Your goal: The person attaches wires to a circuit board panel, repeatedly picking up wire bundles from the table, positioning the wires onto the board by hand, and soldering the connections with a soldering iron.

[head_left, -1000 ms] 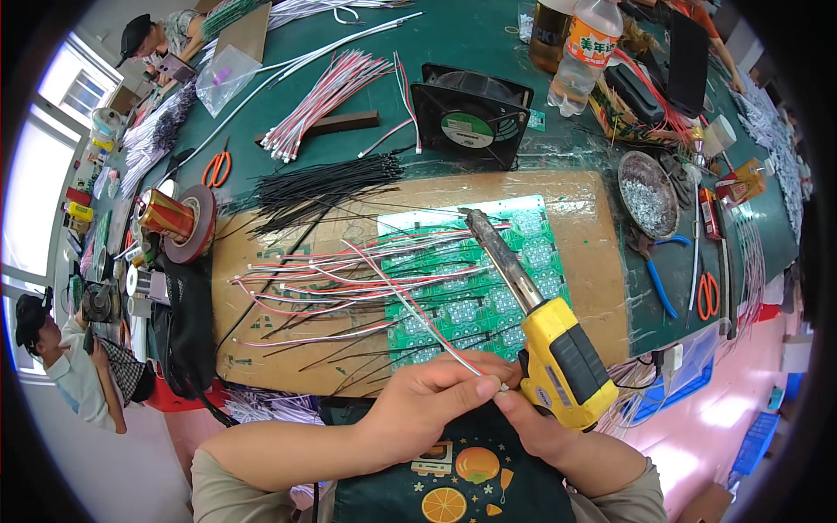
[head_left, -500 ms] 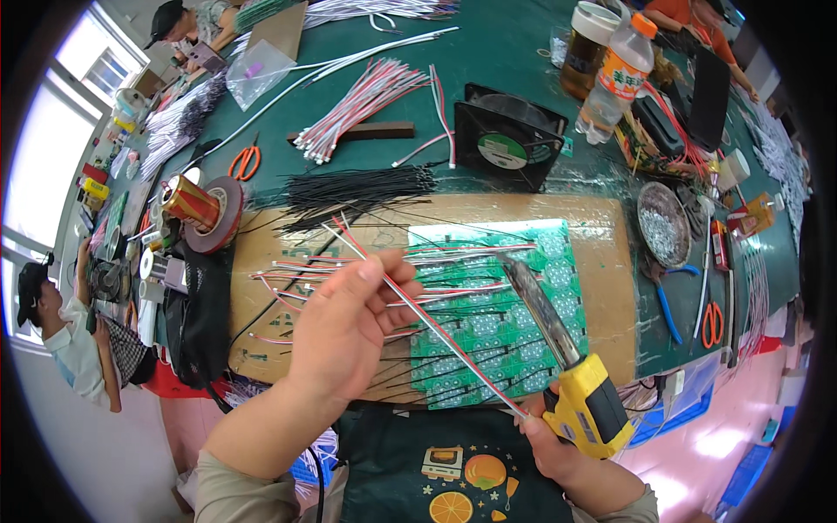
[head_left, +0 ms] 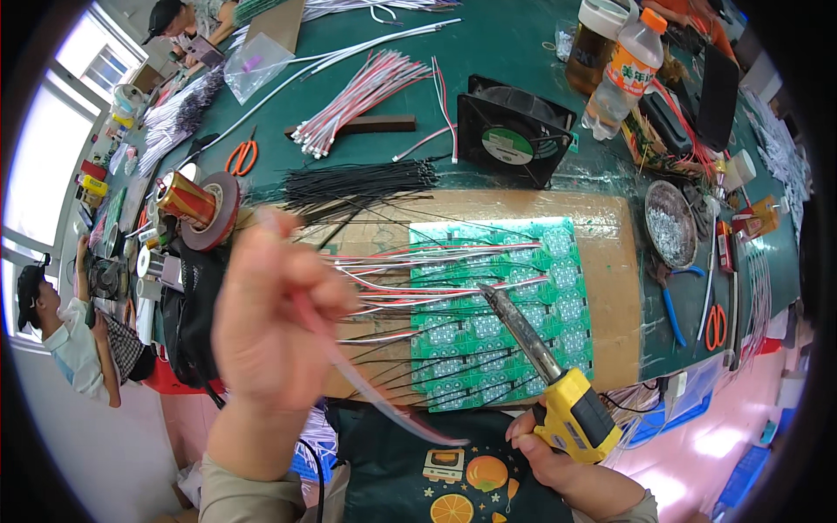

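My left hand [head_left: 275, 327], smeared by motion, is closed on a red-and-white wire [head_left: 349, 373]. The wire's lower end hangs loose over my dark printed apron [head_left: 392, 488]. In my right hand [head_left: 549, 462] is a yellow-and-black soldering iron [head_left: 571, 414], its dark metal tip pointing up and left over a green circuit board panel [head_left: 567, 336]. Several red-and-white wires [head_left: 392, 302] and thin black wires [head_left: 392, 362] lie across the panel's left part. Beneath the panel is a sheet of brown cardboard [head_left: 610, 261].
Behind the cardboard lie a black wire bundle [head_left: 357, 179], a red-and-white wire bundle [head_left: 362, 100] and a black fan [head_left: 514, 131]. A bottle [head_left: 623, 78] stands far right. A dish [head_left: 667, 224], blue-handled pliers [head_left: 673, 315] and a solder reel [head_left: 218, 212] flank the cardboard.
My left hand has moved left and nearer with the wire. The wire's lower end has come out of my right fingers. The iron has shifted slightly left.
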Action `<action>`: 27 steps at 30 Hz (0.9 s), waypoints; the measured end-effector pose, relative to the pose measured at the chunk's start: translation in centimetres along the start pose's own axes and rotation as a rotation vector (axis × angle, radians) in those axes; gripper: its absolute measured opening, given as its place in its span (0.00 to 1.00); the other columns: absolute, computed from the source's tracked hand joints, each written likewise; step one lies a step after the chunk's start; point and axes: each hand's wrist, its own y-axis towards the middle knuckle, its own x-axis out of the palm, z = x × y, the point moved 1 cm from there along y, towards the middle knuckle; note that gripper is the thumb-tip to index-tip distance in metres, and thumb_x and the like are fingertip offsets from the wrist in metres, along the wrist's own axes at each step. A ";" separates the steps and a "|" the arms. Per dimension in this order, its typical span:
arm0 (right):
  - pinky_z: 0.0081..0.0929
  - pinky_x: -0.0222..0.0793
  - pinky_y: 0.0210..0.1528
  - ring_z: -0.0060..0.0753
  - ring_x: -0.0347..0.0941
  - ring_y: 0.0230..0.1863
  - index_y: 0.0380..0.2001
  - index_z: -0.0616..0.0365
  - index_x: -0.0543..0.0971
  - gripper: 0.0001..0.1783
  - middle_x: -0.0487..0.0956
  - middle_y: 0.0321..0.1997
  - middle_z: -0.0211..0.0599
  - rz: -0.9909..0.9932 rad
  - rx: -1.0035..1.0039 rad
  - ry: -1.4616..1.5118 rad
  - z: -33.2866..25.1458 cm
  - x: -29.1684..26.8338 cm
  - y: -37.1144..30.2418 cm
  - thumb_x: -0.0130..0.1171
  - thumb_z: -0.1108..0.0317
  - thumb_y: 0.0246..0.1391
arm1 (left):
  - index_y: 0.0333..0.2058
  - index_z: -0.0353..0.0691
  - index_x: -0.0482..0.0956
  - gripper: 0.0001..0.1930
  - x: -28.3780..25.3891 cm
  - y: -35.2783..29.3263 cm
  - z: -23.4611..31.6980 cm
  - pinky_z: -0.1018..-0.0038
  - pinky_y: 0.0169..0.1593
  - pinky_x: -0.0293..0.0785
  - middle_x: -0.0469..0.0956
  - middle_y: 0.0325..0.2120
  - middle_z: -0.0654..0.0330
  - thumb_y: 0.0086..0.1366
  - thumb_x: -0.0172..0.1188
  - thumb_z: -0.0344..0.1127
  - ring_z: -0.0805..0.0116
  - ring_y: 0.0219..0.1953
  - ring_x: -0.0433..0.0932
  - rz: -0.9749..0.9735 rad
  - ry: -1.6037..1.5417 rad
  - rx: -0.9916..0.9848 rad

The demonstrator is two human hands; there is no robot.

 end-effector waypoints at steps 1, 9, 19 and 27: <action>0.34 0.73 0.44 0.27 0.72 0.33 0.57 0.57 0.62 0.29 0.74 0.33 0.35 0.023 -0.053 -0.012 -0.4 -0.3 0.2 0.63 0.68 0.56 | 0.50 0.43 0.71 0.14 0.4 0.0 1.1 0.72 0.34 0.69 0.73 0.25 0.67 0.73 0.51 0.44 0.73 0.27 0.70 -0.022 0.043 0.107; 0.30 0.73 0.41 0.30 0.75 0.36 0.41 0.59 0.76 0.16 0.77 0.35 0.34 0.049 -0.170 0.224 -1.5 -1.8 0.9 0.68 0.70 0.49 | 0.39 0.35 0.81 0.12 2.3 0.5 -0.2 0.70 0.33 0.74 0.79 0.34 0.56 0.56 0.62 0.30 0.61 0.30 0.77 -0.748 1.423 0.856; 0.27 0.72 0.31 0.35 0.77 0.29 0.33 0.60 0.77 0.18 0.78 0.29 0.37 -0.125 -0.150 -0.095 0.6 -4.1 -1.1 0.68 0.56 0.49 | 0.42 0.35 0.80 0.18 -2.2 -0.4 -7.6 0.70 0.33 0.71 0.76 0.34 0.58 0.48 0.60 0.28 0.63 0.31 0.75 -0.879 1.683 0.638; 0.28 0.69 0.25 0.36 0.75 0.24 0.28 0.53 0.78 0.14 0.75 0.23 0.30 -0.118 0.018 -0.234 1.2 -3.9 -1.9 0.67 0.56 0.47 | 0.40 0.35 0.80 0.17 -2.6 0.0 -8.0 0.71 0.32 0.70 0.75 0.32 0.59 0.47 0.59 0.28 0.64 0.29 0.73 -0.871 1.660 0.624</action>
